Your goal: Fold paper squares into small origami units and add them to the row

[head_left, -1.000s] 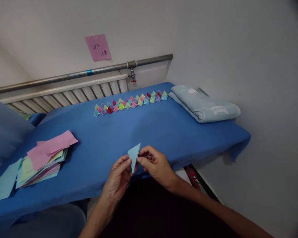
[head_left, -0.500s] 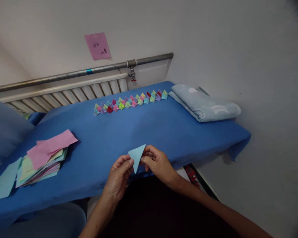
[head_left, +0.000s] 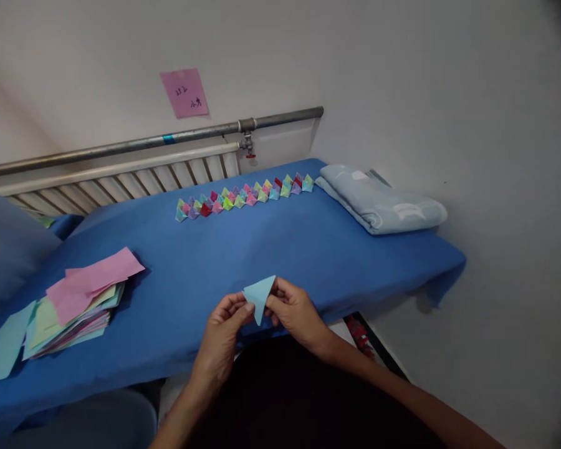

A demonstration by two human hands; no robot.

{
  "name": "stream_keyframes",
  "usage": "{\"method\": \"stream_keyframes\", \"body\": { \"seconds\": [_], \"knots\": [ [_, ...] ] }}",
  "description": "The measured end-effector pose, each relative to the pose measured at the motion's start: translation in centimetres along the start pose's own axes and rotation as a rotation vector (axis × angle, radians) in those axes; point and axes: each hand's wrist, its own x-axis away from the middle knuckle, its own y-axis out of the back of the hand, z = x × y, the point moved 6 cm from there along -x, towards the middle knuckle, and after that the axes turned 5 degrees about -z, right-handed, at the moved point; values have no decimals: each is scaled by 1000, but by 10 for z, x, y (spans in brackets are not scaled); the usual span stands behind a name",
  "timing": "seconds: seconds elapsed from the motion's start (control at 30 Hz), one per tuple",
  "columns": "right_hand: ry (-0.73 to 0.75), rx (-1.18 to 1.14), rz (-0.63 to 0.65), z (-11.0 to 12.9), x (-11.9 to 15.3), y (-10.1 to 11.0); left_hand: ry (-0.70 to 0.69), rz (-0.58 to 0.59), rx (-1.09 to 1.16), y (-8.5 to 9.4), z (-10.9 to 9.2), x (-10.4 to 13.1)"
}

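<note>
A light blue piece of paper [head_left: 259, 294], folded into a triangle with one point down, is held up in front of me, above the near edge of the blue-covered surface. My left hand [head_left: 229, 317] pinches its left side, thumb in front and fingers behind. On the other side, my right hand [head_left: 292, 308] grips the right edge between thumb and fingers. Its fingertips are partly hidden behind the paper. Beyond the hands lies a row of small folded paper pieces [head_left: 238, 201] in many colours, set close together.
A stack of coloured paper sheets [head_left: 93, 277], pink on top, lies at the left beside a light blue sheet [head_left: 4, 346]. At the back right rests a folded pale blanket [head_left: 383, 202]. Behind the blue sheet [head_left: 177, 268] stand a radiator [head_left: 163, 178] and a pipe [head_left: 121, 145].
The right thumb has shifted slightly up along the paper's right edge. The paper stays in both hands, a little turned. The whole view has moved slightly.
</note>
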Motion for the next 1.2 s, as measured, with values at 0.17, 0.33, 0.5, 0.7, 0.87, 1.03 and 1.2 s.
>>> {"method": "stream_keyframes", "body": {
  "seconds": [0.17, 0.33, 0.5, 0.7, 0.87, 1.03, 1.2],
  "knots": [
    [239, 314, -120, 17, -7, 9, -450, -73, -237, -3, -33, 15],
    [395, 517, -114, 30, -6, 3, -544, 57, -373, -25, -37, 18],
    [452, 580, -117, 32, -4, 1, -694, 11, -475, -26, -36, 11],
    [462, 614, -119, 25, -5, 3, -1066, -52, -878, -30, -33, 18],
    [426, 636, -120, 22, -9, 5, -1195, -124, -995, -37, -33, 18],
    [444, 697, -133, 19, -14, 5, -1234, -169, -991, -38, -34, 17],
    [461, 722, -121, 15, -20, 2, -1214, -174, -984, -37, -32, 17]
  ]
}}
